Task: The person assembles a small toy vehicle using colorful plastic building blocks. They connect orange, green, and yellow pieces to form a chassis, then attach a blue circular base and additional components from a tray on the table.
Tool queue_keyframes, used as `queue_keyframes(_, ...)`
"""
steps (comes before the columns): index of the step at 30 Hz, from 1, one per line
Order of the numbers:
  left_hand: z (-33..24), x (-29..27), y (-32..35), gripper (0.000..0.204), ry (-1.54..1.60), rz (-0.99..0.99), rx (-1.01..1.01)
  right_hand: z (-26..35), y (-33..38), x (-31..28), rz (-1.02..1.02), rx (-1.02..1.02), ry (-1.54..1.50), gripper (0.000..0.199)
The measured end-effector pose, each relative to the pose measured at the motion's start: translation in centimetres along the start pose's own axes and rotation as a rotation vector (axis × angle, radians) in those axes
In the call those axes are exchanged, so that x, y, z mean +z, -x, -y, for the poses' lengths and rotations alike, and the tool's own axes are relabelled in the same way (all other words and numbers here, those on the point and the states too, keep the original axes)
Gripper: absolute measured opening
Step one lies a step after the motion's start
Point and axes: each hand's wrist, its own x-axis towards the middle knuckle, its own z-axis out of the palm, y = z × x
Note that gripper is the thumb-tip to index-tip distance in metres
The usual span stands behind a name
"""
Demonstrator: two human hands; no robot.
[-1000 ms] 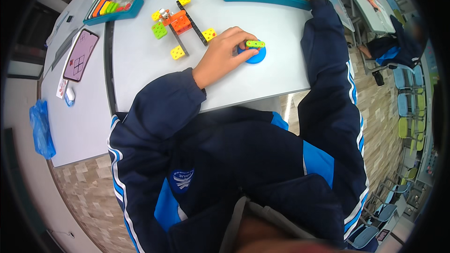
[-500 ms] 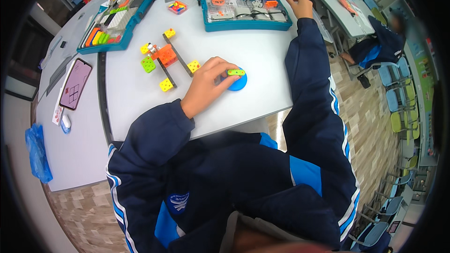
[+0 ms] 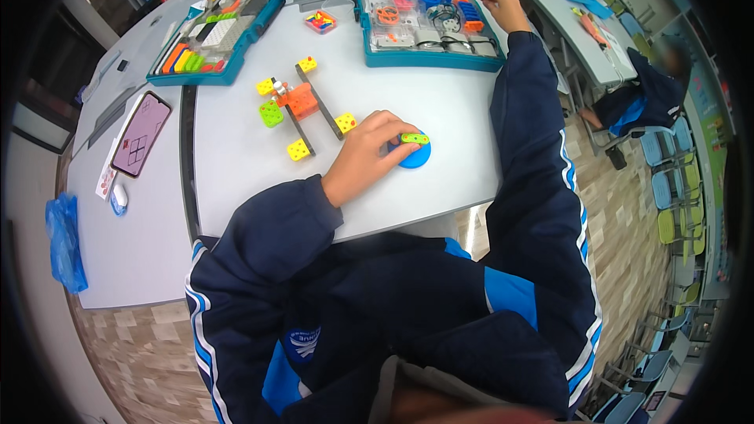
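Observation:
My left hand [image 3: 367, 155] is closed, thumb and fingers pinching a small lime-green beam block [image 3: 415, 139]. The green block sits over a round blue disc [image 3: 416, 158] on the table near its front edge; whether they are joined I cannot tell. To the left of that hand lies a built model [image 3: 300, 100] with an orange middle, dark bars, yellow cubes at the bar ends, a green cube and a small white figure. My right hand [image 3: 506, 12] is beside the right edge of a teal parts case [image 3: 430, 58], fingers loosely bent and apart, with nothing visible in them.
A second teal case [image 3: 192, 78] of coloured blocks stands at the far left. Between the cases is a small clear box [image 3: 321, 22] of bright pieces. A phone [image 3: 141, 133], a white mouse-like object [image 3: 119, 198] and a blue plastic bag [image 3: 66, 243] are left. Another person [image 3: 648, 98] sits at right.
The view has shifted a little, so the table and everything on it appear slightly further right and lower. Both hands keep their places, the left still on the green block.

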Motion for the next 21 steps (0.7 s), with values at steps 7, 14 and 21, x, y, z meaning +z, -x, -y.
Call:
queue_keyframes(7,0.0,-0.2,0.0,0.021,-0.014,0.003,0.012,0.4,-3.4,0.5,0.194,-0.004,0.082,0.017)
queue_keyframes(14,0.2,-0.2,0.1,0.022,-0.004,0.008,0.038,0.7,-3.5,0.4,0.261,-0.074,0.070,0.015)
queue_keyframes(21,0.2,-0.1,0.2,0.021,0.002,0.003,0.054,0.1,-4.0,1.3,0.279,0.022,0.071,0.019)
